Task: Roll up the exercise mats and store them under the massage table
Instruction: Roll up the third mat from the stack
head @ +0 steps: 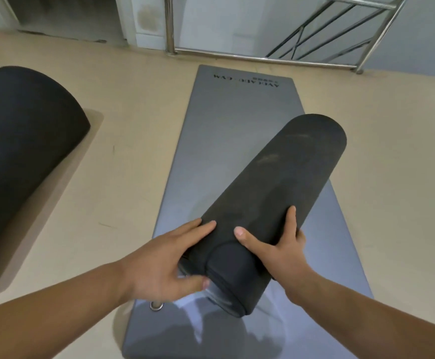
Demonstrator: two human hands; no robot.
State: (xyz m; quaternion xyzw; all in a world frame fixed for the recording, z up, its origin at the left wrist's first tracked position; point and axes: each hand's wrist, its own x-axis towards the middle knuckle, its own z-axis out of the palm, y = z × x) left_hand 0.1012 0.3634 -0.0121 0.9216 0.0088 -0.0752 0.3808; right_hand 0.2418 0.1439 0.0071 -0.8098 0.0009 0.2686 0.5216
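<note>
A: Head view, the only one. What's the step?
B: My read is picking up the rolled black mat (270, 203) to carry it off. It's fully rolled, and an inner layer sticks out at the near end.
A: How to do it well?
B: Squeeze from both sides so the layers don't spring loose. Push the sticking-out core back flush. Move one hand toward the middle for balance before walking. All judgement.
A: Hand pose?
B: The left hand (164, 260) is on the roll's left flank at the near end. Its fingers (201, 226) lie fairly straight along the side, with the thumb under the end. The right hand (278, 250) is opposite, thumb on top, fingers (290, 218) wrapped round the right side. Both grip the roll and nothing else. The forearms come in from the bottom edge.
A: Where's the roll?
B: It runs away from the fingers, forward and right, diagonally over the flat grey mat (232, 120). That mat lies beneath the fingers on the floor (133, 141). The roll's far end passes the grey mat's right edge. Can't tell whether it's resting or lifted.
A: Anything else?
B: A second black roll (22, 141) is well left of the left fingers. A steel railing (263, 55) is far beyond them. The massage table isn't in view. The grey mat is not yet rolled.
</note>
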